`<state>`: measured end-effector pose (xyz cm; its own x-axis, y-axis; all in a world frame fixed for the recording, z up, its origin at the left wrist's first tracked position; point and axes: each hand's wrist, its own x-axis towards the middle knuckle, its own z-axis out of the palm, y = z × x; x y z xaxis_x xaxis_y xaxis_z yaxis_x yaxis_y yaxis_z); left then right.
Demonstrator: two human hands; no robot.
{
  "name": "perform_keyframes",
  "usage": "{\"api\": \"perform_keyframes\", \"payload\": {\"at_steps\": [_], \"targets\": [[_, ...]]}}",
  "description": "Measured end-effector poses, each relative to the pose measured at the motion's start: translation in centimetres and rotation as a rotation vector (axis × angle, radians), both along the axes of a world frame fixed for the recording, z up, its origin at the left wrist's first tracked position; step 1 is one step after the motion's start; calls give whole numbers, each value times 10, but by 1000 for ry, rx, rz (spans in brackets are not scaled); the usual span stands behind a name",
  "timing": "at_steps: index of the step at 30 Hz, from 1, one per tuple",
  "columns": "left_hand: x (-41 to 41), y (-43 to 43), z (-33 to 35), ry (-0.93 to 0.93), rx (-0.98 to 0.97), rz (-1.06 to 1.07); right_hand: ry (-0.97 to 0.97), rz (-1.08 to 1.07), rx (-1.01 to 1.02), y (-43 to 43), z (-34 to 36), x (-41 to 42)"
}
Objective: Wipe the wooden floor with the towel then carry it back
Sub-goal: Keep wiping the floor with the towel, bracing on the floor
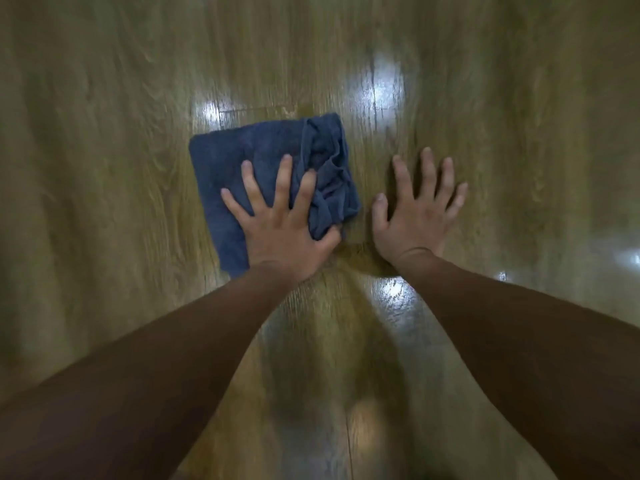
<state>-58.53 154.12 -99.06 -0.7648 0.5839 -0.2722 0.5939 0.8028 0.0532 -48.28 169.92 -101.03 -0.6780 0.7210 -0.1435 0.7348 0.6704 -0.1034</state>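
Wood-grain planks of the wooden floor [104,174] fill the whole head view, olive-brown and glossy, streaked with blur toward the edges. Next in size we log two bare arms: the left forearm [138,375] enters from the lower left corner and the right forearm [519,341] from the lower right, both reaching forward to the middle of the view. Dark blue towel [221,168] lies on the planks just left of centre, roughly square, smooth over its left part and rucked into folds along its right side. We note the left hand [280,233] palm-down on the towel's near right portion, fingers straight and fanned apart, pressing the cloth to the floor; no finger curls round it, and the thumb [330,235] lies against the bunched near right corner. Right hand [415,220] sits just beside the towel and apart from it, palm flat on bare wood, fingers spread and straight, holding nothing. We see a strip of floor between the two hands. Smallest items: bright glare patches [377,84] on the planks, the largest beyond the right hand, one at the towel's far left corner, one between the wrists, and small glints near the right edge.
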Motion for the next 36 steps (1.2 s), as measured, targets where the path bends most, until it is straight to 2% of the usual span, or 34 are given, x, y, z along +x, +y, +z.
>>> {"api": "perform_keyframes", "payload": {"at_steps": [3, 6, 8, 9, 11, 12, 14, 15, 16, 17, 19, 22, 27, 32, 34, 36], "targets": [[5, -1, 8, -26, -13, 5, -14, 6, -32, -1, -1, 4], [-5, -13, 19, -46, 155, 19, -7, 24, -62, -1, 1, -1], [-14, -29, 26, -41, 299, 177, -17, 31, -99, 2, 3, 3], [-17, -34, 27, -42, 273, 274, -16, 17, -118, 6, 6, 3], [-13, -41, 21, -111, 92, 368, 114, -48, -247, 9, 22, -4], [-8, -39, 18, -137, 43, 356, 259, -32, -319, 4, 34, -12], [5, -19, 11, -108, 52, 251, 509, 234, -316, -13, 51, -30], [13, -4, 8, -80, 50, 148, 503, 392, -297, -21, 53, -33], [22, 11, 7, -75, 30, 40, 415, 471, -324, -25, 51, -30], [34, 27, 5, -88, 4, -33, 292, 471, -360, -22, 46, -22], [50, 51, 0, -112, -18, -17, 175, 407, -340, 1, 30, -6], [41, 63, 0, -101, -25, 2, 203, 532, -239, 31, 22, -13], [-42, 89, -4, -191, -15, -12, 204, 590, -203, 69, 10, -79], [-92, 135, 4, -298, -53, 163, 176, 666, -226, 106, 12, -143], [-87, 130, 6, -287, -39, 120, 192, 637, -233, 104, 11, -139], [-70, 115, 5, -186, -29, 11, 217, 610, -194, 97, 9, -126]]}}
